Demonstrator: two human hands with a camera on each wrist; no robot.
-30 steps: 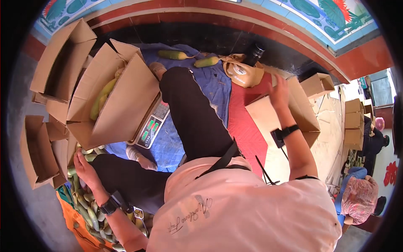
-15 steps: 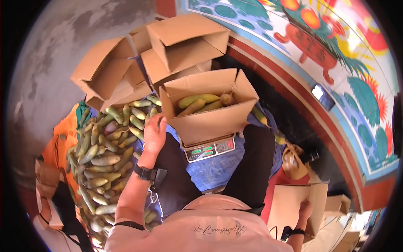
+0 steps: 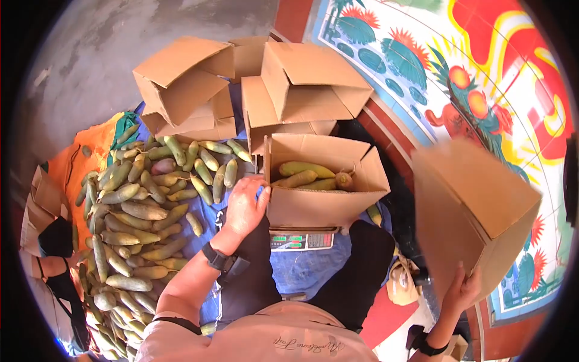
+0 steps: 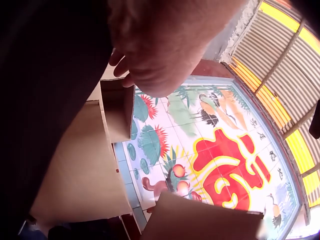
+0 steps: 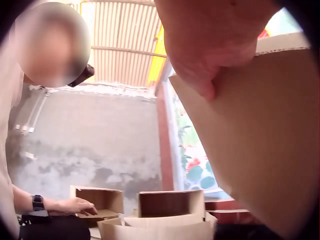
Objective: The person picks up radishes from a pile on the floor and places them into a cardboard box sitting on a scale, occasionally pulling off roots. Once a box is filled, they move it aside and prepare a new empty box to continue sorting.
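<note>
In the head view my right hand (image 3: 461, 289) grips an edge of an empty cardboard box (image 3: 476, 211), lifted at the right side. The right wrist view shows that hand (image 5: 215, 45) with its thumb against the cardboard. My left hand (image 3: 244, 205) rests at the near left corner of an upright carton (image 3: 325, 208), its fingers relaxed. Several green radishes (image 3: 301, 169) lie inside this carton. It stands on a digital scale (image 3: 301, 241) with lit green figures, between the person's knees.
A large heap of green radishes (image 3: 139, 223) covers the blue sheet to the left. Open cardboard boxes (image 3: 316, 84) stand behind the carton, close to the tiled mural wall (image 3: 392, 66). A tan bag (image 3: 401, 283) sits by the right knee. Part of another person (image 3: 54, 259) shows at far left.
The head view has turned left. My right hand, raised and bare earlier, then at a box low on the right, has lifted that box up. My left hand has come to the carton's corner.
</note>
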